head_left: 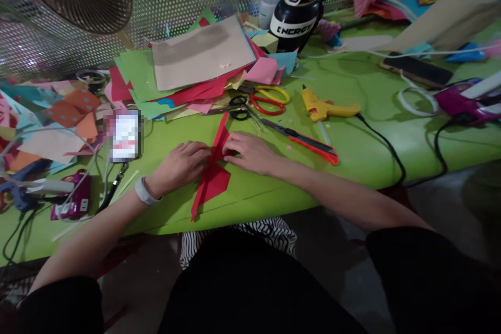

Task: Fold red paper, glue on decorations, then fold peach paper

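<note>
A piece of red paper (214,183) with a long folded strip along one side lies slantwise on the green table, near its front edge. From the left, my left hand (183,163) holds the strip's edge with bent fingers; its thumb is hidden. My right hand (250,153) pinches the paper's upper right part between thumb and curled fingers. Just beyond the paper are black-handled scissors (238,108) and a red-handled pair (268,105). A box cutter (299,141) with an orange-red and black body lies right of my right hand.
A yellow glue gun (326,108) with a black cord lies to the right. Stacked coloured paper (203,57) and a black bottle (295,15) stand at the back. On the left are a phone (125,135), paper scraps (58,120) and a purple power strip (74,198).
</note>
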`<state>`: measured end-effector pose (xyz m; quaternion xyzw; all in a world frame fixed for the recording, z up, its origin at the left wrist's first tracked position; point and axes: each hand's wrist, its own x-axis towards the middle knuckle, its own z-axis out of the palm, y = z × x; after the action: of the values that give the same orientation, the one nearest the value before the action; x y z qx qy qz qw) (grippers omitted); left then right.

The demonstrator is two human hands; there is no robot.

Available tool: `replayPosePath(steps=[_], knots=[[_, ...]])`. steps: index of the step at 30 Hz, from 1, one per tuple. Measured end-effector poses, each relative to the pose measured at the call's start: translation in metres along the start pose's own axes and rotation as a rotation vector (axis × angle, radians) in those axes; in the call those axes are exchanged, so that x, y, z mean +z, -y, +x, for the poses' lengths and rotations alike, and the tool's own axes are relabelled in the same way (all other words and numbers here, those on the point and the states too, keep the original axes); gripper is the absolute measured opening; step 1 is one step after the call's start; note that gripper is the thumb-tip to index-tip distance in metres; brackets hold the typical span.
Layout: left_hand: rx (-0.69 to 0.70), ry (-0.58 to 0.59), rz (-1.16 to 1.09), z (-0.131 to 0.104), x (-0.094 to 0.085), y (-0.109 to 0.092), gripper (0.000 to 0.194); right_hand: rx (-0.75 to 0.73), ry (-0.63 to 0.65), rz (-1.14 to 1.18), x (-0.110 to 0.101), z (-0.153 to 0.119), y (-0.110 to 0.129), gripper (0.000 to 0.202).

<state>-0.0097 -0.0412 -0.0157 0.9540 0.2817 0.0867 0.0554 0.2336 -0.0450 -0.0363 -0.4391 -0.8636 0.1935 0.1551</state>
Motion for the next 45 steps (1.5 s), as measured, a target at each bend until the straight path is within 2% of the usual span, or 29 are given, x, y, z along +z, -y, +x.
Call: replayPosePath(steps=[5, 11, 17, 28, 45], knots=[[0.105, 0.000, -0.043, -0.004, 0.016, 0.005, 0.037, -0.038, -0.015, -0.018, 0.003, 0.002, 0.000, 0.013], [0.088, 0.052, -0.053, -0.007, 0.017, 0.003, 0.048, -0.009, 0.009, -0.016, 0.003, 0.003, 0.002, 0.015], [0.097, 0.057, -0.048, -0.007, 0.017, 0.005, 0.048, -0.007, 0.022, 0.007, 0.006, 0.003, -0.002, 0.016], [0.098, 0.046, -0.020, -0.007, 0.019, 0.004, 0.047, 0.107, -0.077, 0.116, 0.018, 0.006, -0.003, 0.012], [0.130, 0.009, 0.090, -0.006, 0.021, 0.001, 0.049, 0.182, -0.058, 0.094, 0.014, 0.008, 0.007, 0.007]])
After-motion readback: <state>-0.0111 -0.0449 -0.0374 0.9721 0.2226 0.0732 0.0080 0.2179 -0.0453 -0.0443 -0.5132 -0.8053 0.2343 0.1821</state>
